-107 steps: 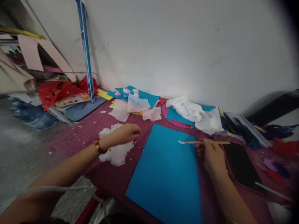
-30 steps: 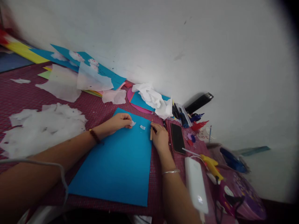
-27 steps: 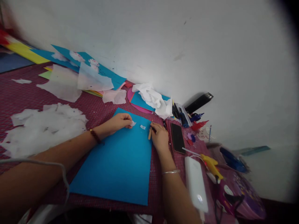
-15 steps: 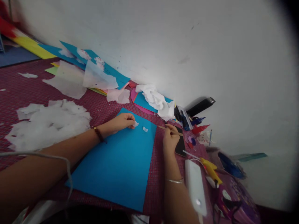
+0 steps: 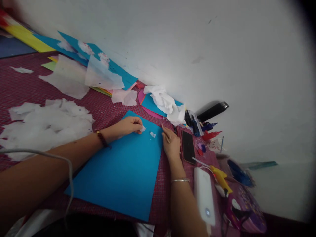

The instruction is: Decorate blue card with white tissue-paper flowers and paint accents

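A large blue sheet (image 5: 120, 174) lies on the red checked cloth. Over its upper part, my left hand (image 5: 132, 125) pinches a small white paper scrap (image 5: 143, 128) between thumb and fingers. Another little white scrap (image 5: 153, 134) rests on the sheet just right of it. At the sheet's upper right edge is my right hand (image 5: 172, 144), closed around a thin tan stick (image 5: 166, 132) whose tip points up and left. A broad pile of torn white paper (image 5: 49, 126) spreads to the left of the sheet.
Crumpled white tissue (image 5: 165, 102) lies behind the sheet. On the right are a black phone (image 5: 188, 147), a white power bank (image 5: 204, 194), a yellow glue gun (image 5: 221, 177) and a red bottle (image 5: 211, 135). A grey cable (image 5: 49, 155) crosses above my left forearm.
My right hand has moved left from beside the phone to the blue sheet's edge, and the stick now points more upward. My left hand still pinches its scrap. The view has shifted slightly.
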A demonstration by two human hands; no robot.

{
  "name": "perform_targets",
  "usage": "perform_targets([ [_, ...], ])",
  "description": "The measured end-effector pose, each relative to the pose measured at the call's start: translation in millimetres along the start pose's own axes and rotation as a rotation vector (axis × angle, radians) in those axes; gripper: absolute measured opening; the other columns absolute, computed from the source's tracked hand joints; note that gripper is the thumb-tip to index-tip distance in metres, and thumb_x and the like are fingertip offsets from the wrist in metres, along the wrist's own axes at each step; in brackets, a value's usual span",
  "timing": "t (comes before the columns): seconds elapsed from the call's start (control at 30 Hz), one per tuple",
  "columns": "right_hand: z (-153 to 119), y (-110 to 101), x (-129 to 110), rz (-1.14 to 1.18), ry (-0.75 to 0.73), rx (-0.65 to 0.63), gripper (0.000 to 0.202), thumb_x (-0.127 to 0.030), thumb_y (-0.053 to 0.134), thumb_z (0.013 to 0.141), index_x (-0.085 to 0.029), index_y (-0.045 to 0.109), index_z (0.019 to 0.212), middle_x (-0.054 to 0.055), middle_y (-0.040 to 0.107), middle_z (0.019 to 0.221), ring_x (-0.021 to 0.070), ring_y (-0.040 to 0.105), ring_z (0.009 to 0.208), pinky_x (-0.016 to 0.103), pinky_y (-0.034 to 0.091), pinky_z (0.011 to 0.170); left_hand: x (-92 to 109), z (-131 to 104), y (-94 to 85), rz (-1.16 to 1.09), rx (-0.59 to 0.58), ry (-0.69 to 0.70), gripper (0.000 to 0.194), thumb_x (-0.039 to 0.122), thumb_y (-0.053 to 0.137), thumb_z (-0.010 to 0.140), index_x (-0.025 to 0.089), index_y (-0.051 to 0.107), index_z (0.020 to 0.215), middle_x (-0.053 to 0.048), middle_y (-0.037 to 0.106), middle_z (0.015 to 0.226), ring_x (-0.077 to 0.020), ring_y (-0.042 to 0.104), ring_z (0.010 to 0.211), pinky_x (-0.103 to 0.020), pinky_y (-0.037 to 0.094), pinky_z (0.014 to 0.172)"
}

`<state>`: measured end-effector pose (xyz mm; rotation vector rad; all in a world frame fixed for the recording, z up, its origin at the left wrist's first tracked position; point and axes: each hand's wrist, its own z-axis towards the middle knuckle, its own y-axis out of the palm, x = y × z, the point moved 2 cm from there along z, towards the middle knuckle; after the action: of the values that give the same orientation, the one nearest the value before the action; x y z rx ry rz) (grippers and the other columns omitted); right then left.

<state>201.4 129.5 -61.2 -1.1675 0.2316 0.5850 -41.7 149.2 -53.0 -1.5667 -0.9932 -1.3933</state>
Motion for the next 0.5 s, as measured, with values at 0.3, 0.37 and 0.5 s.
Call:
perform_targets([
  [0.3,-15,-9,-15,-0.098,0.013,-0.101,0.031,-0.023,0.055,0.089,-0.024,0.07,0.116,0.008,0.07,0.122,0.0235,0.065,0.112,0.041,0.048,0.099,-1,0,1.0,-0.073,0.001,0.015,0.024,0.035,0.071,0.067,0.016,0.056,0.07,-0.001,0.062,0.067,-0.0126,0.055,0.063,-0.026,0.042,0.064],
  [0.37,-17,-14,-17,-0.025,0.024,-0.096,0.03,-0.025,0.055,0.089,-0.025,0.07,0.114,0.008,0.071,0.12,0.0232,0.066,0.108,0.04,0.049,0.096,-1,-1,1.3,-0.092,0.001,0.001,0.024,0.033,0.071,0.066,0.016,0.056,0.07,-0.001,0.062,0.067,-0.0123,0.055,0.063,-0.026,0.042,0.064],
  [0.5,-17,-26,-15,0.203,0.211,0.119,0.025,-0.034,0.054,0.087,-0.021,0.072,0.098,0.007,0.075,0.095,0.0211,0.069,0.084,0.035,0.053,0.079,2,-1,-0.7,-0.154,0.037,-0.089,0.023,0.033,0.07,0.063,0.016,0.055,0.069,0.001,0.06,0.068,-0.0122,0.057,0.063,-0.026,0.044,0.065],
])
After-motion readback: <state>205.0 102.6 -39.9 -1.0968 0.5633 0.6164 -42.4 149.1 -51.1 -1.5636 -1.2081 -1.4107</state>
